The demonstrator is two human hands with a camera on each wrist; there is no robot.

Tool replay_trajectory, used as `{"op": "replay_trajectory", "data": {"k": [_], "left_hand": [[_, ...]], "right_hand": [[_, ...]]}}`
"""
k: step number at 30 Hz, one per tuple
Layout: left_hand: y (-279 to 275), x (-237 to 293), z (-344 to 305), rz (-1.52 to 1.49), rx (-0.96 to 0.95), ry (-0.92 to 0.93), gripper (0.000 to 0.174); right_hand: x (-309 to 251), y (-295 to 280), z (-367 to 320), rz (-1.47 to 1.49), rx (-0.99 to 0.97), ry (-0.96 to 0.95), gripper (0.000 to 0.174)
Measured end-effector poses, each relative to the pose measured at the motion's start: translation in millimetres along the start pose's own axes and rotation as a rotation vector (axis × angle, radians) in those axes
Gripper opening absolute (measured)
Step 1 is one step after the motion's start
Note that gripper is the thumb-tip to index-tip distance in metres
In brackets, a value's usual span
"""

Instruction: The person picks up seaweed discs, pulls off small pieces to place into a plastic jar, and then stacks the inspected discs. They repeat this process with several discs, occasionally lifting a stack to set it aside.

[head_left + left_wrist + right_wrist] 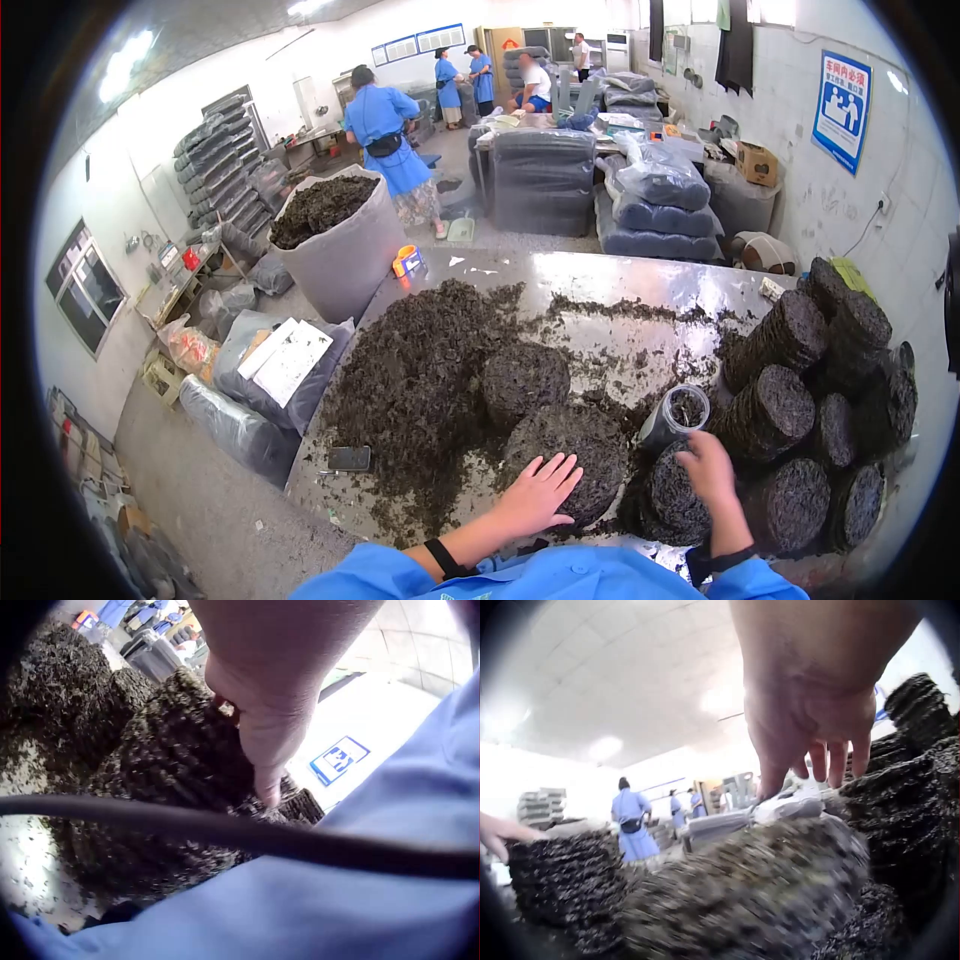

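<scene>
My left hand (pixel 540 492) rests with spread fingers on top of a wide round stack of dark, seaweed-like cakes (pixel 590 450). In the left wrist view, the thumb of that hand (pixel 262 720) lies along the rough side of the stack (pixel 180 742). My right hand (pixel 708 468) hangs over a narrower stack of dark round cakes (pixel 672 495), beside a clear plastic jar (pixel 655 428). From the right wrist, the fingers of this hand (pixel 810 720) point downward and apart, with nothing seen between them, above a motion-blurred cake stack (pixel 757 885).
A heap of loose dark flakes (pixel 420 370) and a smaller round stack (pixel 525 380) lie to the left, with a phone (pixel 349 459) at their near side. More stacked cakes (pixel 775 410) crowd the right end of the metal table (pixel 590 275). A full sack (pixel 335 250) stands beyond.
</scene>
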State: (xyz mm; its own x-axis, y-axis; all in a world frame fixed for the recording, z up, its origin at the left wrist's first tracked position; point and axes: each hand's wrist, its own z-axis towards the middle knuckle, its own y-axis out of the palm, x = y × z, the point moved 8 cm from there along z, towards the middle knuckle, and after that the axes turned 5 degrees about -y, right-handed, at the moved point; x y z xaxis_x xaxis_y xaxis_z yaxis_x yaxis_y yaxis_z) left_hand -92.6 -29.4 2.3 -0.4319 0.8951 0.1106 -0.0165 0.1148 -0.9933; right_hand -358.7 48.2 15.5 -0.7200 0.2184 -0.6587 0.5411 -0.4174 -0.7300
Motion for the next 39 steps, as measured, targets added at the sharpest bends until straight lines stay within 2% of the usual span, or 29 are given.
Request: {"op": "replay_trajectory", "data": {"k": [2, 4, 6, 10, 13, 15, 16, 18, 19, 20, 22, 24, 26, 28, 30, 31, 32, 36, 38, 39], "left_hand": [[-1, -3, 3, -0.021, 0.016, -0.002, 0.081], [-2, -7, 3, -0.080, 0.037, -0.005, 0.080], [0, -10, -1, -0.143, 0.057, -0.018, 0.079], [8, -16, -2, -0.216, 0.071, -0.025, 0.076], [7, -13, -2, -0.238, 0.089, -0.007, 0.074], [5, -14, 0, -0.239, 0.096, -0.001, 0.073], [5, -14, 0, -0.239, 0.103, 0.010, 0.072], [7, -13, -2, -0.239, 0.105, 0.021, 0.071], [7, -14, -2, -0.247, 0.114, 0.019, 0.070], [7, -15, -1, -0.254, 0.124, 0.016, 0.070], [4, -14, -4, -0.289, 0.126, 0.014, 0.068], [5, -9, -4, -0.126, 0.038, 0.019, 0.067], [5, -7, -3, -0.159, 0.069, 0.017, 0.064], [6, -9, -2, -0.187, 0.086, 0.023, 0.061], [-2, -17, 2, -0.338, 0.158, 0.028, 0.051], [-26, -21, 0, -0.380, 0.260, 0.019, 0.043], [-41, -24, 0, -0.373, 0.258, 0.021, 0.043], [-117, -66, -23, -0.577, 0.714, -0.144, 0.034], [-137, -83, -37, -0.693, 0.890, -0.212, 0.033], [-130, -99, -47, -0.876, 0.928, -0.345, 0.033]], "right_hand": [[-45, 39, 8, 0.063, -0.117, -0.002, 0.048], [-55, 79, 15, -0.073, -0.165, -0.063, 0.060], [-53, 115, 14, 0.079, -0.250, 0.045, 0.063], [-74, 110, 9, -0.005, -0.241, 0.026, 0.064], [-86, 99, 5, -0.046, -0.162, -0.036, 0.062], [-110, 88, 4, -0.133, -0.057, -0.292, 0.058], [-113, 87, 6, -0.136, -0.057, -0.294, 0.058], [-105, 94, 11, 0.204, -0.154, -0.075, 0.055], [-106, 90, 14, 0.187, -0.124, -0.034, 0.054], [-97, 91, 14, 0.249, -0.046, -0.101, 0.055], [-100, 79, 13, 0.224, -0.033, -0.055, 0.057], [-77, 84, 11, 0.288, -0.060, 0.004, 0.059], [-56, 96, 4, 0.585, -0.125, 0.237, 0.062], [-58, 92, -3, 0.583, -0.134, 0.213, 0.061], [-54, 85, -8, 0.749, -0.021, 0.219, 0.058], [-56, 79, -8, 0.767, 0.002, 0.188, 0.055], [-59, 75, -6, 0.773, 0.005, 0.186, 0.055], [-90, 66, 4, 0.831, -0.069, 0.132, 0.053], [-103, 70, 9, 0.917, -0.088, 0.081, 0.049], [-109, 74, 12, 0.974, -0.094, 0.080, 0.050]]}}
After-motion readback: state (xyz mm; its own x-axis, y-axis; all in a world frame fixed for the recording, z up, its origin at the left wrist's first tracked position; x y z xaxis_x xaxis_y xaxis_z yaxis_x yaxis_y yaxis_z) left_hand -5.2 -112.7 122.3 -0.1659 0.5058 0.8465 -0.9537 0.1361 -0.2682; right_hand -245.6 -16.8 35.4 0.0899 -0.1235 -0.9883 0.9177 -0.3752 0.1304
